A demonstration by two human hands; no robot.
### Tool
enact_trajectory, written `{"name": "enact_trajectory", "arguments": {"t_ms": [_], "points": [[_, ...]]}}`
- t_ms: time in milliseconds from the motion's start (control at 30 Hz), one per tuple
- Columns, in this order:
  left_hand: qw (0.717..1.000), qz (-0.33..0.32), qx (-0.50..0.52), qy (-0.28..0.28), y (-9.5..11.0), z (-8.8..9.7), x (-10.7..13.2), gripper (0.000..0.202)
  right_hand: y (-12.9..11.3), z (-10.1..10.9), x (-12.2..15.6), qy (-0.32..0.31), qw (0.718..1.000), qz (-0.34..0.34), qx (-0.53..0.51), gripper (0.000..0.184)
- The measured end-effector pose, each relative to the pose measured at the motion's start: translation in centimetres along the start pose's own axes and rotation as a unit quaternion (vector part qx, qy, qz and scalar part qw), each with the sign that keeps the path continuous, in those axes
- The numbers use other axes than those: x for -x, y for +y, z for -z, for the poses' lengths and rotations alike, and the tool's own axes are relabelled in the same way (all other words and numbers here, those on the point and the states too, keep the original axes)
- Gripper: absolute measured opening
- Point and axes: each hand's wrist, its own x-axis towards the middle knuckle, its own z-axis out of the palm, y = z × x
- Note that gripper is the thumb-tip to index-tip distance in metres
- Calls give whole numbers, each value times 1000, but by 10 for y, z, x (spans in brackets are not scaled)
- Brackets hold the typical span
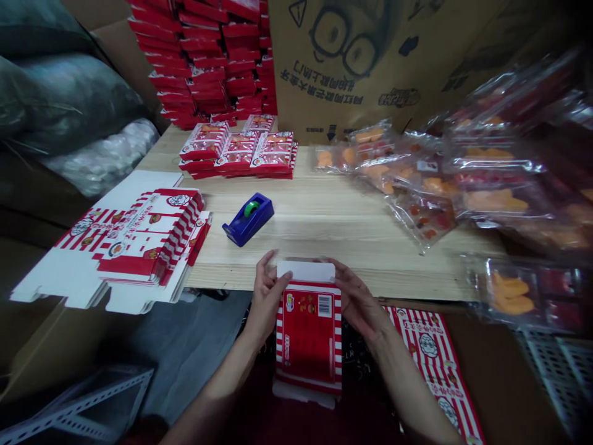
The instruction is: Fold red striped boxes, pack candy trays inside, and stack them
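Note:
Between my two hands is a red-and-white striped cardboard box (308,337), back panel with barcode facing up. Its white end flap (306,271) stands out at the far end, and another flap hangs loose at the near end. My left hand (269,293) grips the left upper edge, thumb at the flap's corner. Along the right upper edge, the fingers of my right hand (356,296) close on the box near the flap. A blue tape dispenser (249,219) with a green roll core sits on the wooden table (324,216) beyond my left hand.
Flat printed box blanks (152,232) lie stacked at left. Filled boxes (238,148) stand behind, before a tall red stack (208,62). Clear packs of orange and red pieces (430,179) heap at right. A large carton (343,80) stands at the back; more striped blanks (430,352) lie lower right.

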Motion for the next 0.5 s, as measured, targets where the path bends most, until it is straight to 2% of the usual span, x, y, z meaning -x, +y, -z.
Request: {"name": "enact_trajectory", "arguments": {"t_ms": [33, 100, 167, 200, 300, 400, 500], "points": [[999, 38, 15, -28, 3, 0, -2, 57, -5, 2, 0, -28, 999, -20, 3, 52], [991, 104, 20, -77, 10, 3, -6, 45, -12, 5, 0, -69, 996, -56, 21, 52], [985, 135, -2, -109, 18, 5, -10, 33, -16, 8, 0, -82, 993, -74, 34, 46], [984, 130, -23, -119, 20, 5, -12, 30, -16, 9, 0, -80, 993, -72, 38, 42], [979, 44, -124, -158, 24, 5, -12, 29, -8, 12, 0, -44, 997, -13, 57, 27], [953, -55, -221, -202, 20, 10, -10, 31, 3, 19, 1, -5, 994, 57, 91, 15], [935, -90, -268, -214, 15, 20, -10, 28, 8, 31, 5, -12, 981, 92, 169, 16]]}}
